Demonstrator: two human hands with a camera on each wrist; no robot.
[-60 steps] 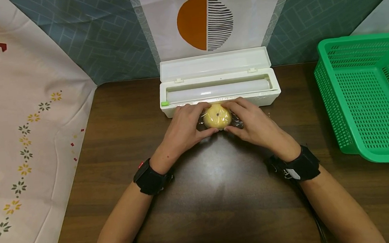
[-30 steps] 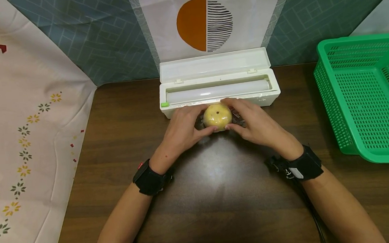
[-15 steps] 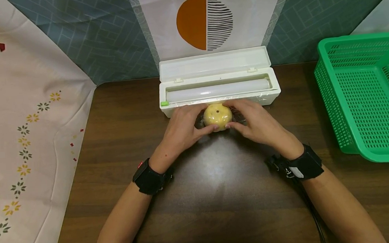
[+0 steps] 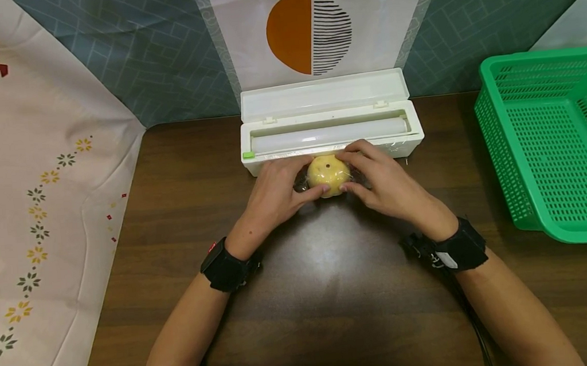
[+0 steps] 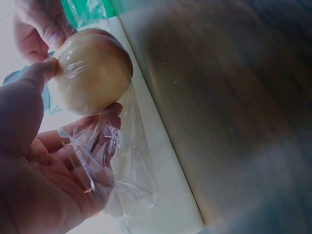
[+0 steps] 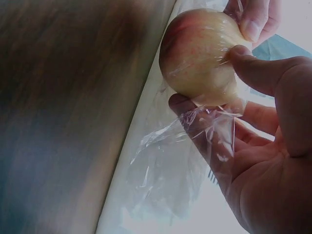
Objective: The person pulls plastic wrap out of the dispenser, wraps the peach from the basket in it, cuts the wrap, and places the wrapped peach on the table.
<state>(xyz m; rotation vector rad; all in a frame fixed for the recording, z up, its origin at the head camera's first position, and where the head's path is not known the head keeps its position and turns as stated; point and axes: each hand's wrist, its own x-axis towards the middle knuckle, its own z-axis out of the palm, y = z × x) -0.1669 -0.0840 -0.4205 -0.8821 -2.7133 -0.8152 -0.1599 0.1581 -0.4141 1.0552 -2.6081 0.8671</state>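
Close in front of the box, both hands hold a round yellow fruit (image 4: 329,179) with a small dark spot on top. Clear cling film covers it; a reddish blush shows on the fruit (image 6: 195,58) in the right wrist view. My left hand (image 4: 273,193) grips its left side, thumb at the near edge. From the right, my right hand (image 4: 387,184) holds it likewise, thumb tip opposite. Loose crinkled film (image 5: 139,180) hangs over the left fingers, and more film (image 6: 156,165) spreads by the right fingers.
Behind the hands stands a white cling film box (image 4: 258,167), lid (image 4: 323,97) raised, with a white roll (image 4: 328,136) inside. A green plastic basket (image 4: 501,161) sits at the right. Patterned cloths (image 4: 170,60) hang behind the brown wooden table (image 4: 336,329).
The fruit has tipped a little, its dark spot shifting slightly away from me. Loose film at the right has been drawn in, and the right index finger has lifted.
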